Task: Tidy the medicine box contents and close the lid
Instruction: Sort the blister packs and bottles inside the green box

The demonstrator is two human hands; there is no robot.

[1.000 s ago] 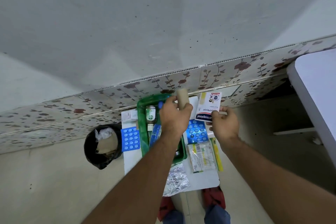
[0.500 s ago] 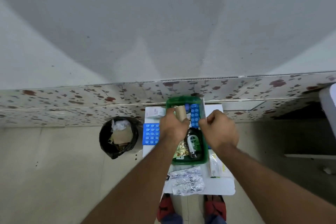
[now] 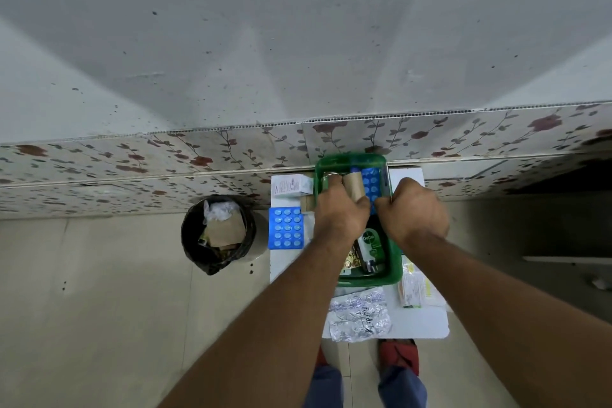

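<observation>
The green medicine box [image 3: 351,157] stands open on a small white table [image 3: 422,325]. My left hand [image 3: 341,215] grips a beige bandage roll [image 3: 353,185] over the box's far end. My right hand [image 3: 412,209] is closed at the box's right wall on a thin plaster pack [image 3: 389,187], seen edge-on and mostly hidden. A blue blister sheet [image 3: 371,184], a green Dettol bottle [image 3: 371,243] and a gold blister strip [image 3: 351,258] lie inside. No lid can be seen.
On the table outside the box lie a blue blister sheet [image 3: 285,228], a white carton [image 3: 291,185], a second beige roll [image 3: 306,203], silver foil strips [image 3: 359,315] and flat packs [image 3: 412,288]. A black bin [image 3: 218,233] stands left. A wall is behind.
My right hand has carried the plaster pack from the table's right side to the box's right wall. My left hand has kept the beige roll and lowered it towards the box.
</observation>
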